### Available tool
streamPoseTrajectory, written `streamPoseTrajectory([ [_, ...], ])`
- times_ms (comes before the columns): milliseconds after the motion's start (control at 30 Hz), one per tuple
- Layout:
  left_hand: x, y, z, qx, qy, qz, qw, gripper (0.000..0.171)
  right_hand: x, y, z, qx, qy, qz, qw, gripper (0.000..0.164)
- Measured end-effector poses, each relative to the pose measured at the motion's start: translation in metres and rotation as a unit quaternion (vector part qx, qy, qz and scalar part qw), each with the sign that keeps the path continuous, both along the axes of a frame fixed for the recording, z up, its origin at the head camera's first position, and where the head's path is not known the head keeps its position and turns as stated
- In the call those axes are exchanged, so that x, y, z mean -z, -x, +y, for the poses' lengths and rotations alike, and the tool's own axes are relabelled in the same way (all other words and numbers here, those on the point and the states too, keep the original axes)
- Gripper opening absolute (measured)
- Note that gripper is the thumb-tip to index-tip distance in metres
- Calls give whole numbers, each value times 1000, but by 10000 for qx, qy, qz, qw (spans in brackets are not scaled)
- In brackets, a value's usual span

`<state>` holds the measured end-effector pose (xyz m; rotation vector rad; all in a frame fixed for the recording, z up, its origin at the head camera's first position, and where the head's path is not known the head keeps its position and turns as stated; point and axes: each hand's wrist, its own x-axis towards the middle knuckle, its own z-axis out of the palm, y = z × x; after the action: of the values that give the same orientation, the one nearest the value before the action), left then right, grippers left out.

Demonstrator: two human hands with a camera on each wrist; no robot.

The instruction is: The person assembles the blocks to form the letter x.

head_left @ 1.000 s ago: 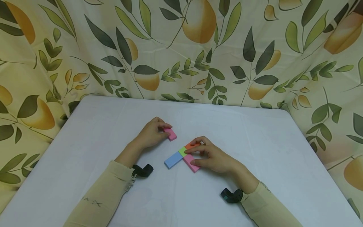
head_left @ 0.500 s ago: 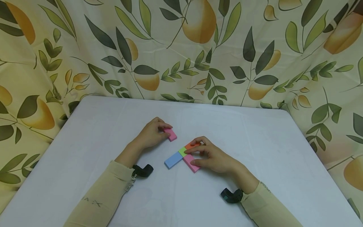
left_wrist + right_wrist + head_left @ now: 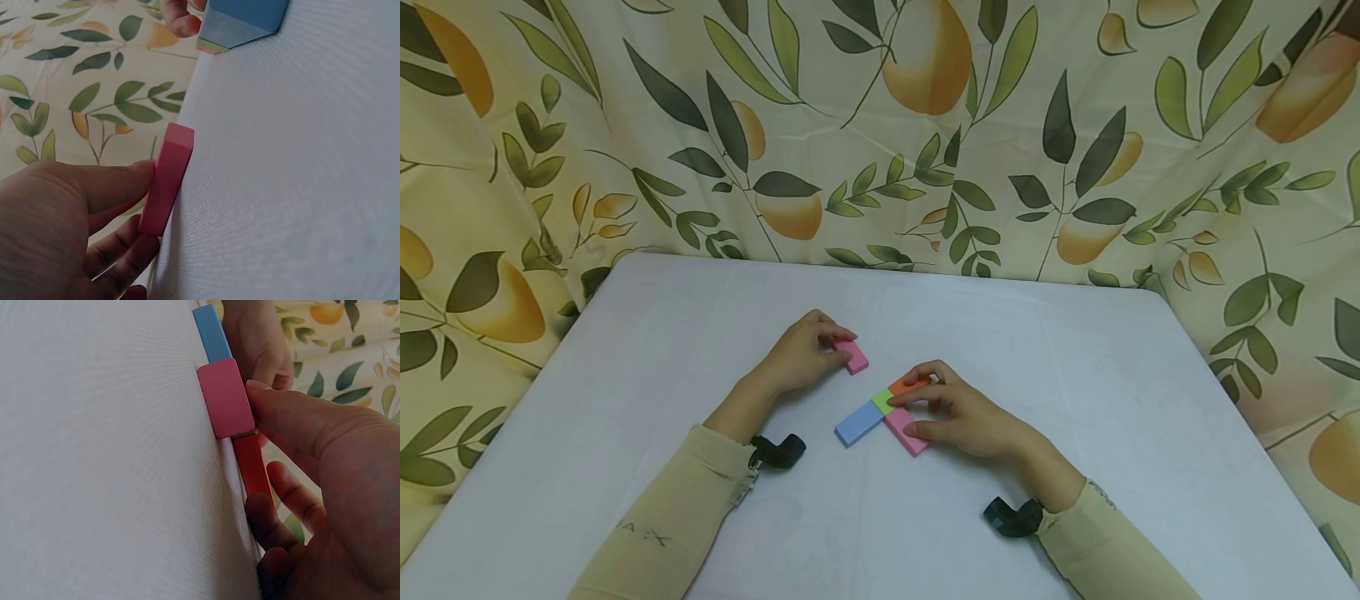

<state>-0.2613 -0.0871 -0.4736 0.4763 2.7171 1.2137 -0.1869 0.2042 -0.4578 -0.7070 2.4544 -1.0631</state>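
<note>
My left hand [image 3: 801, 354] pinches a small pink block [image 3: 856, 362] between thumb and fingers, close over the white tabletop; the left wrist view shows this pink block [image 3: 167, 181] on edge. To its right lies a group of flat blocks: a blue block [image 3: 858, 423], a small green block [image 3: 882, 401] and an orange block [image 3: 898, 387] run in a line, and a second pink block [image 3: 902, 431] juts off toward the front. My right hand [image 3: 977, 417] rests over this group. Its thumb touches the second pink block [image 3: 226, 399], while other fingertips lie on the green and orange blocks.
The white-covered table [image 3: 1075, 358] extends around both hands. Behind it hangs a curtain [image 3: 865, 125] patterned with fruit and leaves. Black wrist cameras sit at the left cuff [image 3: 778, 451] and the right cuff [image 3: 1013, 517].
</note>
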Motion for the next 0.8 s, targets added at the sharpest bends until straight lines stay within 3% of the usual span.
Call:
streamPoseTrajectory([
  [800,-2,-2,0,24,46,-27,10000,30,2,1,1,0,14,-21,10000,39],
])
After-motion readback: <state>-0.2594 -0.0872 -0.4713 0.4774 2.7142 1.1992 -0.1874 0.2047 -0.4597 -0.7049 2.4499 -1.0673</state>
